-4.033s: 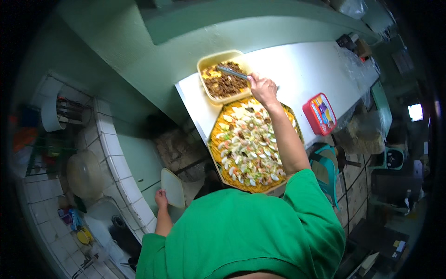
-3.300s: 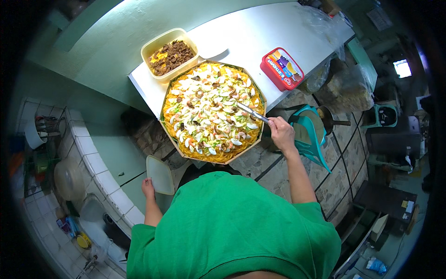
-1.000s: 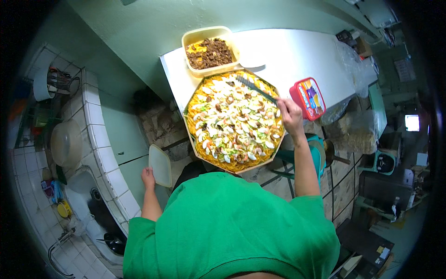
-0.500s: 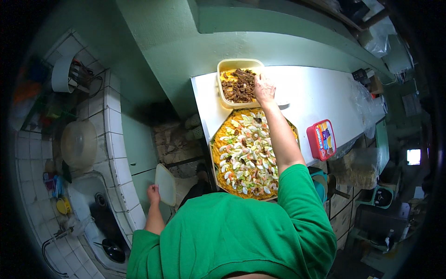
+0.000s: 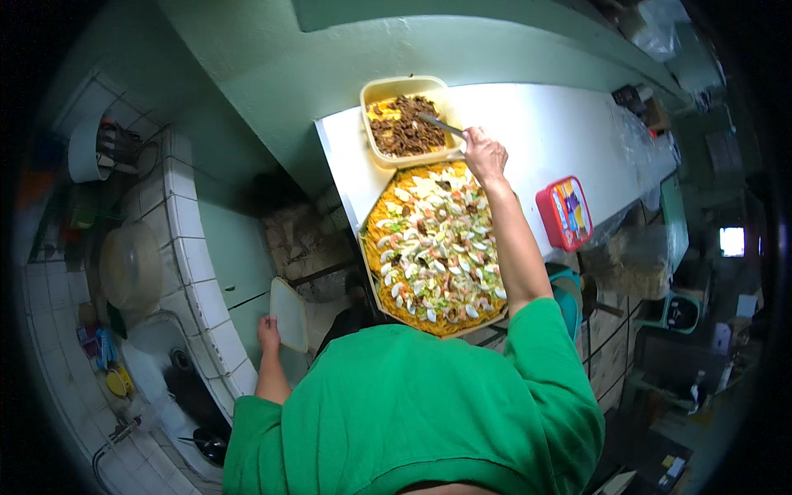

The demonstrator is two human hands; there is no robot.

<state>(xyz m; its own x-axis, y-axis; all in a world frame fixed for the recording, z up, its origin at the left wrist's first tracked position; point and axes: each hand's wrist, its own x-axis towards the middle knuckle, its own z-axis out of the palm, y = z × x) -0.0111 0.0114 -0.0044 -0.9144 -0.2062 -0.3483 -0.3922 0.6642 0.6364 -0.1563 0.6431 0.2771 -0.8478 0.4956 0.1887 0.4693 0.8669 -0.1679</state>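
Observation:
My right hand [image 5: 485,155] is closed around the handle of a long metal utensil [image 5: 442,124]. The utensil's far end rests among dark brown shredded pieces [image 5: 404,124] in a pale yellow plastic tub [image 5: 370,124], so its kind cannot be made out. Directly in front of the tub lies a large octagonal tray of yellow noodles [image 5: 381,231], topped with egg slices, greens and pinkish bits. Down at my left side, my left hand [image 5: 268,332] grips the edge of a flat whitish lid [image 5: 289,316], held tilted beside the table.
A red plastic box [image 5: 566,213] stands at the right of the white table [image 5: 544,124]. To my left are a tiled counter [image 5: 194,247] with a plastic basin [image 5: 132,262] and a sink [image 5: 157,338]. A teal stool [image 5: 568,301] is beside the tray's right.
My right hand has moved from the tub's right side slightly toward me, and the utensil in it now shows. My left hand still holds the lid. The view has shifted a little.

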